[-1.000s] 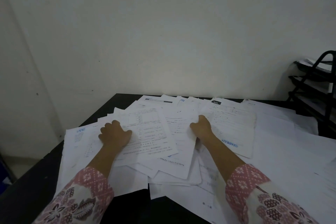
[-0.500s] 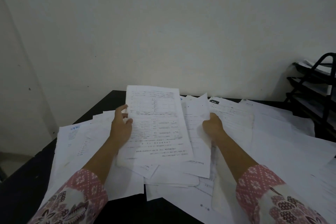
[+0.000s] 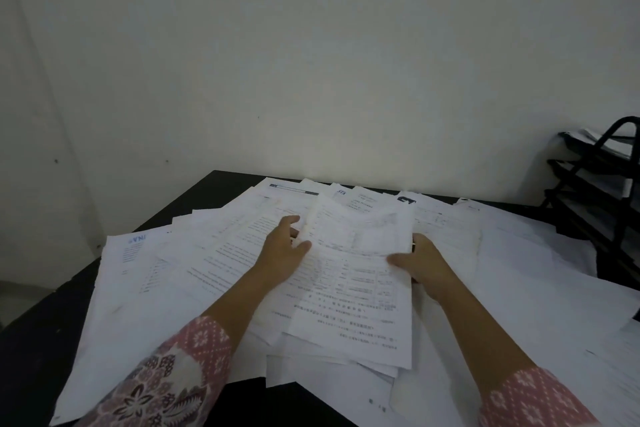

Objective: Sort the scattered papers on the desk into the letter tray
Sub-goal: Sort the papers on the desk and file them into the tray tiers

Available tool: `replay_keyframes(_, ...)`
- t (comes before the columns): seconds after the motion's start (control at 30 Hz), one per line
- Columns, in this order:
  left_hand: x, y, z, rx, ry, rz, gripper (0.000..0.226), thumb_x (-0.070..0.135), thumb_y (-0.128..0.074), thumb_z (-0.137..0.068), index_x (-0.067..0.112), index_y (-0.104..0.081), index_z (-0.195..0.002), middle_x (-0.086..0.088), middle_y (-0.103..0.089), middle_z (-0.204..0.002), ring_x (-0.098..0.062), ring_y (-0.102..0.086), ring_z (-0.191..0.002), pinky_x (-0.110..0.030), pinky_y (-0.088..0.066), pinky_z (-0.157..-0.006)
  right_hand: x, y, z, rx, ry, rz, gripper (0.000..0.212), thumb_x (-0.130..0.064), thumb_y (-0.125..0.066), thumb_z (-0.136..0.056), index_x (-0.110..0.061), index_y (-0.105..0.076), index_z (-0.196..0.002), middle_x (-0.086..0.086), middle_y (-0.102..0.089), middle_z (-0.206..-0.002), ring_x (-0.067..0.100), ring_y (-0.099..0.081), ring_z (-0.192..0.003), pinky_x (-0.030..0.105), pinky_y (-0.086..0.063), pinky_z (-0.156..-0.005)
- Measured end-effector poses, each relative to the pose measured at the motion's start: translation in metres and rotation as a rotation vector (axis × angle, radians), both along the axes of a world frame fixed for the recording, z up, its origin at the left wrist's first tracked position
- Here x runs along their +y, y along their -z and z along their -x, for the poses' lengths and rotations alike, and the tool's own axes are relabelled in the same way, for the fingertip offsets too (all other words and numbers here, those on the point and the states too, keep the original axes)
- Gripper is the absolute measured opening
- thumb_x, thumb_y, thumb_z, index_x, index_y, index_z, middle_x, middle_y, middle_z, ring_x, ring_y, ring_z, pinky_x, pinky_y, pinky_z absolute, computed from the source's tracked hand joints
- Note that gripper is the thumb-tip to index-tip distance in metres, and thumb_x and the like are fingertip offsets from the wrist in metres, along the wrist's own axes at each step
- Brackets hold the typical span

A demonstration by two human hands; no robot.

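Head view: left hand point(image 3: 282, 251) pinches left edge of printed sheaf point(image 3: 360, 291), thumb on top; right hand point(image 3: 424, 262) grips its right edge. Sheaf over pile at centre. Scattered papers point(image 3: 156, 288) cover black worktop point(image 3: 31, 340), 9 to 3 o'clock. Letter tray point(image 3: 595, 184), black, tiered, at 3 o'clock, sheets in top tier.

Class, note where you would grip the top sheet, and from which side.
Its long side edges, thumbs on top, from left and right as the left hand and right hand do. The sheet is limp and bows at the far end; two-sided support likely keeps it flat.
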State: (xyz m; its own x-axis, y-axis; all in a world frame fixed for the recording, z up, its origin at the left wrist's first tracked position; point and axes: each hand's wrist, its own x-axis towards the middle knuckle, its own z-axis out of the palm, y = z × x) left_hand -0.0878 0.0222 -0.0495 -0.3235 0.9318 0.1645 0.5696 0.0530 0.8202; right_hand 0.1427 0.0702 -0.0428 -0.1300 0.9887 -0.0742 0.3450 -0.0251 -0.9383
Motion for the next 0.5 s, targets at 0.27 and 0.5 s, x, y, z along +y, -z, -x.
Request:
replay_keyframes(0.27,0.0,-0.005,0.053,0.528,-0.368,0.352,0.051,0.047,-0.043,-0.095,0.013,-0.039,-0.133,-0.012,-0.041,-0.136,-0.028,-0.038,-0.125,-0.042,-0.032,-0.104,-0.006,0.004,-0.005,-0.064,0.3,-0.281,0.029,-0.001,-0.048,-0.09,-0.005,-0.052,-0.119,0.01,-0.059,-0.113,0.018,-0.053,-0.09,0.025,-0.041,-0.073)
replay_keyframes(0.5,-0.006,-0.009,0.081,0.582,-0.362,0.445,0.085,0.072,-0.053,-0.076,0.008,-0.041,-0.131,-0.013,-0.042,-0.132,-0.029,-0.042,-0.122,-0.038,-0.039,-0.094,-0.002,0.005,-0.011,0.044,0.392,-0.238,0.032,-0.002,-0.045,-0.092,-0.002,-0.049,-0.124,0.014,-0.057,-0.12,0.017,-0.049,-0.094,0.025,-0.04,-0.078)
